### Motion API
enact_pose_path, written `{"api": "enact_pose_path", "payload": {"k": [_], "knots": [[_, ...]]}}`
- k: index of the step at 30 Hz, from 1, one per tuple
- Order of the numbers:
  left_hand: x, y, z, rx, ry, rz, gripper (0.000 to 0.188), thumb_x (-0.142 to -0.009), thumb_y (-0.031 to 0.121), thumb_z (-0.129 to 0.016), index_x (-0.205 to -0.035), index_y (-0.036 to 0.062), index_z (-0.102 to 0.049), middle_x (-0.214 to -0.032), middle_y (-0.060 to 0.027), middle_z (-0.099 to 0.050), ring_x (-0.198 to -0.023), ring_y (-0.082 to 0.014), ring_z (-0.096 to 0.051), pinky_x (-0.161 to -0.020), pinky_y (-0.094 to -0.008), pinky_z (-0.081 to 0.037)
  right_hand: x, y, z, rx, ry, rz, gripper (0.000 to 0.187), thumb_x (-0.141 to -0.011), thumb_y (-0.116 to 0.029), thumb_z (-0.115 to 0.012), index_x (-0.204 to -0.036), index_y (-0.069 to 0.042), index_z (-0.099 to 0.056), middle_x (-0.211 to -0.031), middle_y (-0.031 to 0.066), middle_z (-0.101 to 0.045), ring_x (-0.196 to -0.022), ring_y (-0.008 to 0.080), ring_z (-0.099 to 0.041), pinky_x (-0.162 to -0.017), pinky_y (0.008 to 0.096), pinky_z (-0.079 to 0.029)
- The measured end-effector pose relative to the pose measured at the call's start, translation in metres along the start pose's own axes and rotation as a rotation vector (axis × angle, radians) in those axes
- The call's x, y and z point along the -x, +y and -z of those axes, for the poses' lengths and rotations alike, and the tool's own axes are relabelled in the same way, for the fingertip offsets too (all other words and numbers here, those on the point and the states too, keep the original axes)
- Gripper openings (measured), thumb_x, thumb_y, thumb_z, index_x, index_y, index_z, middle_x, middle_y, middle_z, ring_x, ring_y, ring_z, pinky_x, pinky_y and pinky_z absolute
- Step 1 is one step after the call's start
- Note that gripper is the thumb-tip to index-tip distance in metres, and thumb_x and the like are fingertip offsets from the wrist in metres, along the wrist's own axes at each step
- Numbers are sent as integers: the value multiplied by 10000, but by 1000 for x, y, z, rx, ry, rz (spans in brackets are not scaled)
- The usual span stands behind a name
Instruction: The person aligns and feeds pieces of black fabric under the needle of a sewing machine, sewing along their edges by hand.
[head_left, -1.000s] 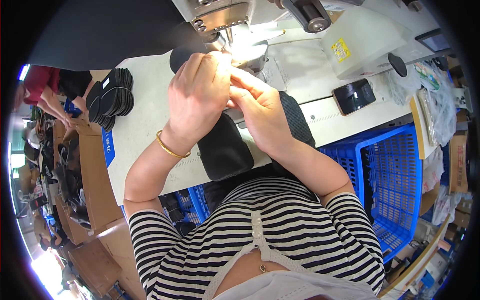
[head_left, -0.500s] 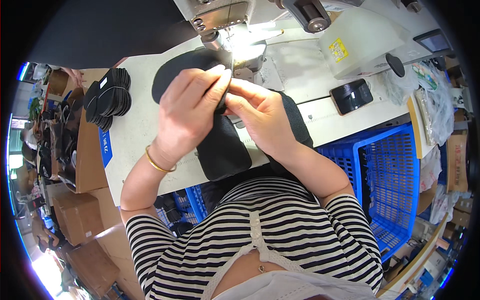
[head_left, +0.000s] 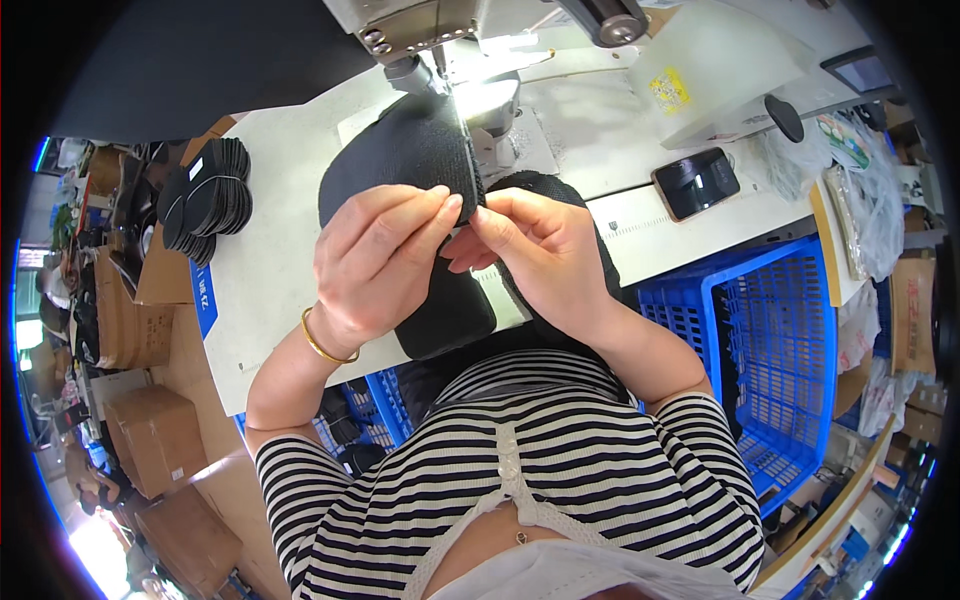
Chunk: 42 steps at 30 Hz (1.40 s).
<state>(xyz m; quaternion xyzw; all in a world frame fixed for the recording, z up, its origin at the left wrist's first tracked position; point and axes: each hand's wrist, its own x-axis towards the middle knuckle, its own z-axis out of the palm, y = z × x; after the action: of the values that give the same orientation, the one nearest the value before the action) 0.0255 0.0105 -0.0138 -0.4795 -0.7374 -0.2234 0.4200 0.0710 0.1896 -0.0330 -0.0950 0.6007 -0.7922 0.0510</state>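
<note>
A dark piece of black fabric (head_left: 400, 155) with a curved outline lies under the lit needle area of a sewing machine (head_left: 425, 35). My left hand (head_left: 372, 270) pinches its near edge between thumb and fingertips. Right beside it, my right hand (head_left: 548, 255) grips the same edge with thumb and forefinger, the other fingers curled below. A seam edge runs from the needle down to my fingertips. More black padded pieces hang below my hands, one (head_left: 450, 318) between my wrists and another (head_left: 603, 235) behind my right hand; whether they join the held piece is hidden.
Banded stacks of black cut pieces (head_left: 212, 195) lie on the left of the white table (head_left: 270, 290). A phone (head_left: 697, 183) rests to the right. Below the table's right edge stands a blue plastic crate (head_left: 775, 350). Cardboard boxes (head_left: 155, 435) are on the floor at left.
Both hands have come down towards me, away from the needle, still pinching the edge. More of the black fabric now shows between my fingertips and the machine.
</note>
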Motion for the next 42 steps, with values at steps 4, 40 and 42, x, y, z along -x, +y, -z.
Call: {"api": "enact_pose_path", "payload": {"k": [4, 40, 42], "knots": [[3, 2, -1, -31, -19, -101, 354, -569, -12, -715, -919, -63, -728, -921, -112, -678, -806, -230, -660, -651, -306, -576, 0, 1, -2, 122, 8, 130, 236, -999, -123, -514, -948, 58, -656, -816, 102, -715, -731, 129, -693, -672, 246, -551], [-12, -58, -28, -180, 71, -76, 298, -592, -15, -686, -889, -13, -711, -931, -73, -687, -885, -235, -657, -698, -327, -551, -45, 8, 2, -47, 82, 82, 201, -972, -124, -525, -922, 3, -674, -706, 74, -690, -523, 61, -567, -487, 202, -445], [-14, -57, -29, -182, 69, -70, 293, -591, -17, -686, -883, -13, -709, -925, -73, -684, -882, -236, -656, -693, -325, -548, -43, 9, 4, -44, 77, 74, 203, -973, -123, -523, -923, 3, -674, -709, 74, -691, -529, 59, -568, -489, 202, -446]]}}
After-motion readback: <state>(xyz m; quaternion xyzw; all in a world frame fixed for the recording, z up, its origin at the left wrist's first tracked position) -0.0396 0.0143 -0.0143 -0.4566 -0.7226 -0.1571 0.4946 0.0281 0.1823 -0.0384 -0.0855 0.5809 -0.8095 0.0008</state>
